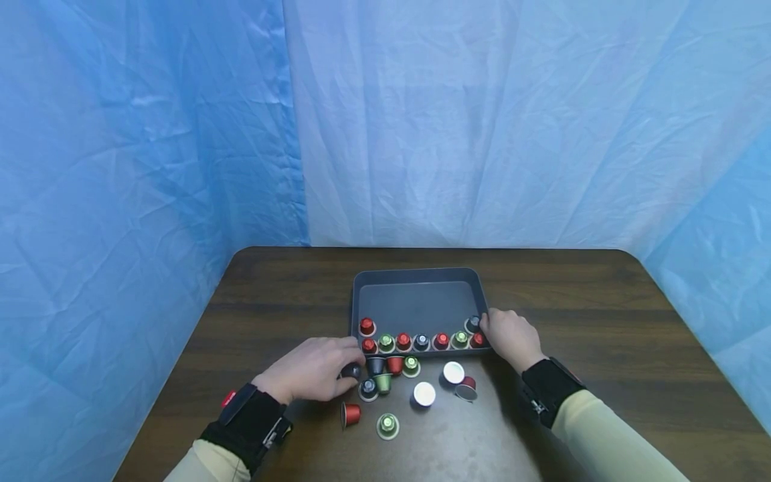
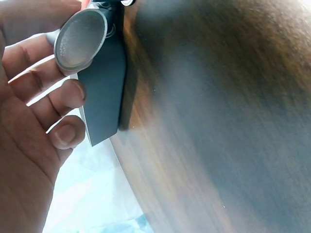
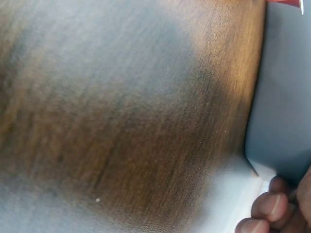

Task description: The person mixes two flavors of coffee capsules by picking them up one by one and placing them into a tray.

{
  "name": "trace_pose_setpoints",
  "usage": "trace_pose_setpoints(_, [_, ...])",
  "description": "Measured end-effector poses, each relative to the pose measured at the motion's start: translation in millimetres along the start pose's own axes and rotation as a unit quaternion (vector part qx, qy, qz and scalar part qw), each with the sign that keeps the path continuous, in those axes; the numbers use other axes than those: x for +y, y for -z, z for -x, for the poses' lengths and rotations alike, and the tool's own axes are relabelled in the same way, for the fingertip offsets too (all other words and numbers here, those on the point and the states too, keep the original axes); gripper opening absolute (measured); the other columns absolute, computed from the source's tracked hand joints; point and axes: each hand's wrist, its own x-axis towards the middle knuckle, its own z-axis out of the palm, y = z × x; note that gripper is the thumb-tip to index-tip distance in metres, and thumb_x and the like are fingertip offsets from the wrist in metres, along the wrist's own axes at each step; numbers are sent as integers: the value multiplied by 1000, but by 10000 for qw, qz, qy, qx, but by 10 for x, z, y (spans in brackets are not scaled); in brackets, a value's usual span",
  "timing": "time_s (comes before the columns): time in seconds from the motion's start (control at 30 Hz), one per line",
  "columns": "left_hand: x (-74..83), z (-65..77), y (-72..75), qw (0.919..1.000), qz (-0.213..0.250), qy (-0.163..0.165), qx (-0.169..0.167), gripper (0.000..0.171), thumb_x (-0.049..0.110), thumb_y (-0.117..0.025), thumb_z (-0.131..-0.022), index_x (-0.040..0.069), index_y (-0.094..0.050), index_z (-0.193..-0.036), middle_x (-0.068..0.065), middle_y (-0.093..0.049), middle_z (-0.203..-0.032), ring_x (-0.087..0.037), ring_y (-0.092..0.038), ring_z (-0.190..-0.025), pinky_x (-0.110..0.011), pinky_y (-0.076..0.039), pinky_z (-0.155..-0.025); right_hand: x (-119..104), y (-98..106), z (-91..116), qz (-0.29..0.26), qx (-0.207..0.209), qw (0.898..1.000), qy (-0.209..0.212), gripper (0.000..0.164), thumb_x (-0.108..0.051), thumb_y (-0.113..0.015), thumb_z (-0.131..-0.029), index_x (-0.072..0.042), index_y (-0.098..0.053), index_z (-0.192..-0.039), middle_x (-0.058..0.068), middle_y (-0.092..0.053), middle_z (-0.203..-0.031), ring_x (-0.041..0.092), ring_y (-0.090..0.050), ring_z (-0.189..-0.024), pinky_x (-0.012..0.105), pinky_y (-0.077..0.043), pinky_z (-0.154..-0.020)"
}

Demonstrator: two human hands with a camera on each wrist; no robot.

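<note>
My left hand (image 1: 316,368) pinches a black coffee capsule (image 1: 351,371) just off the near left corner of a dark grey baking tray (image 1: 418,273). Its round foil lid faces the left wrist view, where the capsule (image 2: 81,40) sits between thumb and fingers. At the tray's right side, my right hand (image 1: 512,337) has its fingertips on a dark blue capsule (image 1: 472,325) inside the rim. The right wrist view shows curled fingers (image 3: 269,206) by the tray wall, but not that capsule. Red, green and dark capsules line the tray's near edge, with another red capsule (image 1: 367,326) behind them at left.
Loose capsules lie on the wooden table before the tray: a red one (image 1: 351,414) on its side, a green one (image 1: 388,426), two with white lids up (image 1: 424,394), a dark red one (image 1: 468,383), and a cluster against the near rim. Blue sheeting (image 1: 470,134) surrounds the table.
</note>
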Motion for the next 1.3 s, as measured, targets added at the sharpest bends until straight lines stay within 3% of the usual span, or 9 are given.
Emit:
trace_pose_setpoints(0.43, [38, -30, 44, 9984, 293, -120, 461, 28, 26, -82, -87, 23, -68, -111, 13, -62, -102, -1, -57, -81, -25, -54, -76, -6, 7, 14, -31, -26, 10000, 7, 31, -25, -55, -104, 2, -69, -100, 6, -60, -68, 21, -57, -61, 33, -47, -56])
trace_pose_setpoints(0.93, [10, -125, 63, 9942, 429, 61, 983, 35, 21, -84, -86, 22, -68, -117, 11, -64, -113, -5, -62, -104, -36, -55, -94, 3, -1, 15, -7, 51, 10000, 43, 30, -25, -55, -104, 1, -69, -97, 6, -59, -68, 21, -57, -61, 33, -46, -55])
trace_pose_setpoints(1.3, [-28, -235, 36, 9908, 292, -36, 1320, 34, 20, -83, -87, 22, -67, -117, 14, -62, -109, -4, -56, -101, -30, -53, -91, 12, -14, 5, 74, 131, 9998, 92, 30, -25, -54, -104, 0, -69, -93, 6, -58, -66, 21, -55, -59, 33, -45, -54])
